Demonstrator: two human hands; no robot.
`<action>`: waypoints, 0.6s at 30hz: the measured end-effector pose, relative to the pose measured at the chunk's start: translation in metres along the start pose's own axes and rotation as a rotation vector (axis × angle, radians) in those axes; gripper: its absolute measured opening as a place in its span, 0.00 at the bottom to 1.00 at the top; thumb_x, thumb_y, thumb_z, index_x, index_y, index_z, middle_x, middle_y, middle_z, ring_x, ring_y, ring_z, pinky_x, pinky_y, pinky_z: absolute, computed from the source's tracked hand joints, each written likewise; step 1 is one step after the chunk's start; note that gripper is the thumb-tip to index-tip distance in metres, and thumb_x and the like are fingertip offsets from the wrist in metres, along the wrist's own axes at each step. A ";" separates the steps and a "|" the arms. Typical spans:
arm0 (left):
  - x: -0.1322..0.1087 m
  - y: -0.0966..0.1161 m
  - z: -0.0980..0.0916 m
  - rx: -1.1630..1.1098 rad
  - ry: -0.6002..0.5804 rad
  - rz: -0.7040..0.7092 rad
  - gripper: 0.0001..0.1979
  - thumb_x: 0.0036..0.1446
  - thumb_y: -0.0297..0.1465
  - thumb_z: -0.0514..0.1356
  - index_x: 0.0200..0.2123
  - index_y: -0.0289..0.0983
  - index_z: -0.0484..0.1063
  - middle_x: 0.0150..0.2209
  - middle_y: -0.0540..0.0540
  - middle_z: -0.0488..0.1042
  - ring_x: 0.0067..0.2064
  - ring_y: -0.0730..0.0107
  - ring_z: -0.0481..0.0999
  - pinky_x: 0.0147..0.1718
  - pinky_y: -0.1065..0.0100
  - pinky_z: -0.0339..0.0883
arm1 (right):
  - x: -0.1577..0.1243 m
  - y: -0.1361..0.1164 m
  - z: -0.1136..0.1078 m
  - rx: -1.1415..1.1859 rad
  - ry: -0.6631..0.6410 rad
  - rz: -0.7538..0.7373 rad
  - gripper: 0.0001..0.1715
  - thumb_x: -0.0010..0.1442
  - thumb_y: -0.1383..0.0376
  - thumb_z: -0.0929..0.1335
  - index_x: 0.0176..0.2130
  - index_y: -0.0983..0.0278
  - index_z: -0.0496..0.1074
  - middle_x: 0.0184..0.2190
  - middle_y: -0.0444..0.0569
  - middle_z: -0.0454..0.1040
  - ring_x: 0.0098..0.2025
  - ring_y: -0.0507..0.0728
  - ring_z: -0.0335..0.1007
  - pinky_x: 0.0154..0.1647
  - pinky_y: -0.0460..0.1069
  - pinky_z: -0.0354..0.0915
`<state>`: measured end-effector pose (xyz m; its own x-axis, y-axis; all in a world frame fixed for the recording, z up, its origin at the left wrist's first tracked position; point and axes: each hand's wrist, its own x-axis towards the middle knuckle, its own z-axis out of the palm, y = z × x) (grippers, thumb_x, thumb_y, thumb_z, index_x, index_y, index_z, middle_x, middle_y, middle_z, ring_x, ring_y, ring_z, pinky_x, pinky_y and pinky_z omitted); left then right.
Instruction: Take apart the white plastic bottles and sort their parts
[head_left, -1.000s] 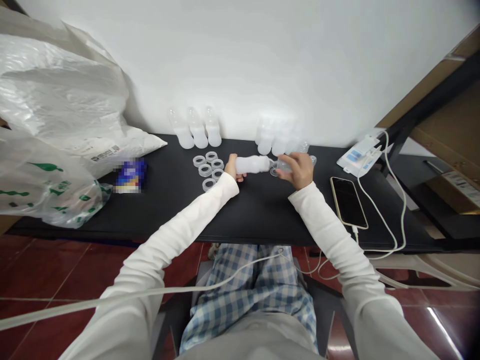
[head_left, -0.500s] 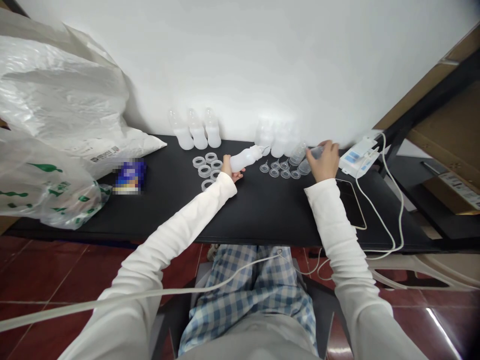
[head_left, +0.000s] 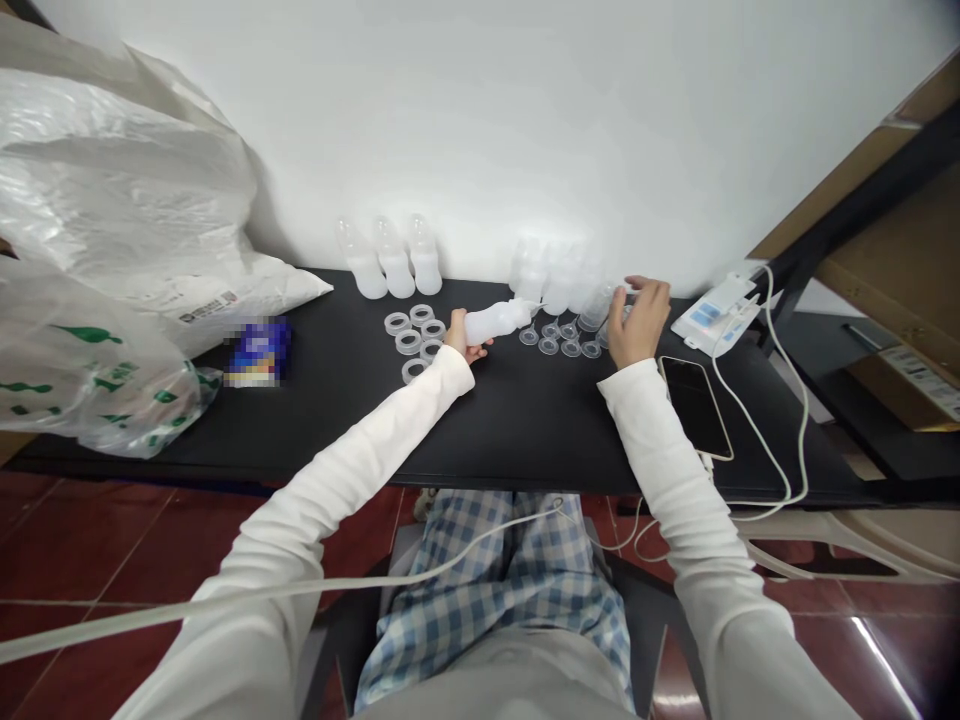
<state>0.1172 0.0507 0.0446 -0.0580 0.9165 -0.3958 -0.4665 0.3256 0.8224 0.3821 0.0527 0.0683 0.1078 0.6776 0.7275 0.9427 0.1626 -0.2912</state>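
Observation:
My left hand is wrapped round a white feeding bottle, which lies tilted with its narrow clear tip pointing right. My right hand has its fingers curled about a clear bottle cap, mostly hidden by the hand. Just left of it stands another clear cap. Between the hands, several clear silicone nipples lie on the black table. Several translucent rings lie left of my left hand.
Three capped bottles and several white bottles stand along the wall. A phone, a power strip and white cables are at the right. Plastic bags and a blue packet sit at the left.
My right hand has moved slightly left, uncovering more of the phone; the clear cap it was tilting is now mostly hidden. The bottle in my left hand has shifted slightly right.

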 end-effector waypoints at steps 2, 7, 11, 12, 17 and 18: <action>-0.002 -0.004 0.001 0.047 -0.028 0.064 0.19 0.66 0.42 0.45 0.30 0.35 0.65 0.15 0.50 0.65 0.12 0.79 0.52 0.16 0.72 0.49 | -0.007 -0.015 0.000 0.080 -0.073 -0.221 0.27 0.71 0.54 0.51 0.52 0.65 0.68 0.46 0.58 0.71 0.49 0.63 0.67 0.50 0.58 0.60; -0.006 -0.020 0.002 0.242 -0.057 0.311 0.17 0.63 0.46 0.55 0.34 0.38 0.63 0.16 0.58 0.59 0.14 0.79 0.54 0.15 0.73 0.51 | -0.032 -0.053 0.014 0.077 -0.248 -0.533 0.23 0.71 0.57 0.54 0.48 0.64 0.72 0.39 0.54 0.76 0.43 0.60 0.67 0.44 0.54 0.56; -0.013 -0.027 0.002 0.363 -0.125 0.435 0.16 0.64 0.47 0.54 0.39 0.39 0.65 0.16 0.59 0.58 0.14 0.79 0.55 0.15 0.74 0.51 | -0.038 -0.059 0.022 -0.016 -0.195 -0.470 0.27 0.72 0.59 0.53 0.37 0.64 0.74 0.29 0.51 0.76 0.34 0.59 0.64 0.40 0.55 0.52; -0.015 -0.027 0.002 0.386 -0.154 0.459 0.18 0.63 0.48 0.54 0.40 0.39 0.65 0.16 0.59 0.58 0.14 0.79 0.56 0.16 0.74 0.51 | -0.037 -0.057 0.022 -0.020 -0.171 -0.458 0.27 0.72 0.61 0.52 0.35 0.64 0.74 0.28 0.51 0.76 0.33 0.59 0.63 0.39 0.54 0.51; -0.018 -0.026 0.003 0.403 -0.198 0.359 0.25 0.61 0.56 0.50 0.37 0.40 0.64 0.15 0.57 0.60 0.13 0.80 0.52 0.14 0.73 0.41 | -0.036 -0.050 0.018 0.028 -0.051 -0.480 0.28 0.71 0.64 0.52 0.33 0.63 0.76 0.23 0.48 0.74 0.30 0.58 0.61 0.37 0.54 0.49; -0.018 -0.024 0.004 0.395 -0.198 0.315 0.26 0.61 0.57 0.49 0.37 0.39 0.64 0.15 0.56 0.62 0.12 0.80 0.50 0.14 0.73 0.39 | -0.036 -0.050 0.018 0.026 -0.040 -0.481 0.28 0.71 0.64 0.53 0.33 0.63 0.76 0.22 0.48 0.73 0.30 0.58 0.60 0.37 0.54 0.49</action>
<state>0.1331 0.0275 0.0335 0.0441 0.9977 -0.0520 -0.0838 0.0556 0.9949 0.3248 0.0328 0.0453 -0.3514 0.5479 0.7592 0.8743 0.4821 0.0567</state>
